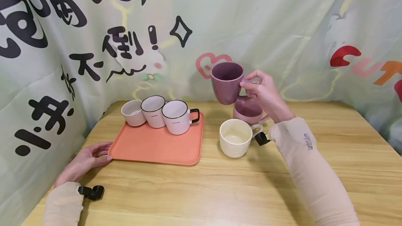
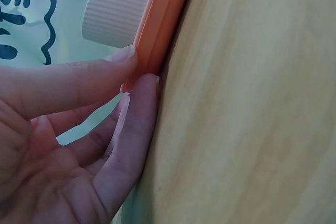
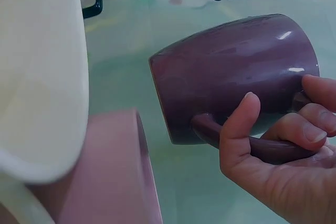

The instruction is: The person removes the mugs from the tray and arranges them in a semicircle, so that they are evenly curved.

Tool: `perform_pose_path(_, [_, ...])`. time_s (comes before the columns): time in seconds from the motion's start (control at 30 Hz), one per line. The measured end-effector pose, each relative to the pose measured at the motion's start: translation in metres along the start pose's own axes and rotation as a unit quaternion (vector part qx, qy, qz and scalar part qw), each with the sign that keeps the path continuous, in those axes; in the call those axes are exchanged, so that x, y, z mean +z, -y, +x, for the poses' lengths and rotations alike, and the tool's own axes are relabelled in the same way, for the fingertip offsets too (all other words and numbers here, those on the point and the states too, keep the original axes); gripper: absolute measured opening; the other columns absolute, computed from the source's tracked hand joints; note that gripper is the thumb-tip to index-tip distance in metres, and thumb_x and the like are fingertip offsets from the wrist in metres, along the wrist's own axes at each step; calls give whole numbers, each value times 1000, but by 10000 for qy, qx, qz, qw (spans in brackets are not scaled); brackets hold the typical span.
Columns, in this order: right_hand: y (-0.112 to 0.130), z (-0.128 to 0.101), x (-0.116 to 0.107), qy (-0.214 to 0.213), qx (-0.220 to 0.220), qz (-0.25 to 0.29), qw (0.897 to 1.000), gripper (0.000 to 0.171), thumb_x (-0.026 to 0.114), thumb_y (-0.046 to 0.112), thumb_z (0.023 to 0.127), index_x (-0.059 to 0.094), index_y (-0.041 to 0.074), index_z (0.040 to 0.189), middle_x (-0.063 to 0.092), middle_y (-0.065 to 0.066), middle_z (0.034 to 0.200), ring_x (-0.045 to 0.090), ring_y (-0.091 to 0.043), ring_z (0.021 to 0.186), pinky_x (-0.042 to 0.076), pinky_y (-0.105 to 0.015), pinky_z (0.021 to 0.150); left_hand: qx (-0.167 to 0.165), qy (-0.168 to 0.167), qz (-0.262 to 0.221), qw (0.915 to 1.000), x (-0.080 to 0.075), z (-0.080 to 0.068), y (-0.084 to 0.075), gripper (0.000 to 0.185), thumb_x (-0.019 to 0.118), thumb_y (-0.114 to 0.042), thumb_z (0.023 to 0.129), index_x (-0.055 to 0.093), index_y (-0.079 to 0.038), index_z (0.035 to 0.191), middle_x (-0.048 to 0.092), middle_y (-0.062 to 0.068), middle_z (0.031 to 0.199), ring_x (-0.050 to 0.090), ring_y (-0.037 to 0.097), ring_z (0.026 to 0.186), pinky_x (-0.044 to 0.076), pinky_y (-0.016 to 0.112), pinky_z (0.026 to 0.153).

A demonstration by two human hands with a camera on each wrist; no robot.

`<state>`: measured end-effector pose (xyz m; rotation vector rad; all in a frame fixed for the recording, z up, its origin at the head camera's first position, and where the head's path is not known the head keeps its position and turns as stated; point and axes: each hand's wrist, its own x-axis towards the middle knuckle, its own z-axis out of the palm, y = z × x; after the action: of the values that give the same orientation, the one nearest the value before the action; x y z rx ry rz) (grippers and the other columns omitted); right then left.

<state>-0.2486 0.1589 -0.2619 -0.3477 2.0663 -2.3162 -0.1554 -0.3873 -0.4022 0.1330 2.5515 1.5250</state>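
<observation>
Up off the table, a dark purple mug [image 1: 226, 85] is held by its handle in my right hand [image 1: 264, 91]. In the right wrist view, the fingers curl round the handle of the purple mug [image 3: 236, 72]. A pink cup [image 1: 246, 111] and a cream cup [image 1: 235, 138] stand on the table below it. At the left front corner of the orange tray [image 1: 154, 149], my left hand [image 1: 89, 159] pinches the rim between thumb and fingers, clearer in the left wrist view on the tray edge [image 2: 163, 19].
On the tray's back part stand a small white cup [image 1: 133, 113], a black-rimmed white cup [image 1: 154, 112] and a black-rimmed white mug [image 1: 176, 118] with a black handle. A printed curtain [image 1: 267, 27] hangs behind the wooden table [image 1: 220, 191].
</observation>
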Motion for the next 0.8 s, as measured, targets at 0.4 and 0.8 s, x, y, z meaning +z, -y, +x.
perform_pose_path(0.4, [0, -5, -23, -183, -219, 257, 9993, 19, 60, -6, 96, 45, 4, 101, 44, 3, 57, 36, -10, 52, 56, -27, 55, -39, 6, -24, 10000, 2, 0, -1, 60, 65, 3, 96, 34, 22, 144, 49, 41, 136, 62, -2, 101, 55, 20, 81])
perform_pose_path(0.8, [2, -7, -41, -306, -275, 527, 9978, 21, 61, -7, 96, 43, 3, 102, 43, 1, 57, 32, -13, 52, 59, -33, 56, -30, 31, 5, 10000, 0, 0, -1, 62, 66, -1, 97, 33, 21, 145, 45, 41, 141, 61, -3, 102, 55, 20, 82])
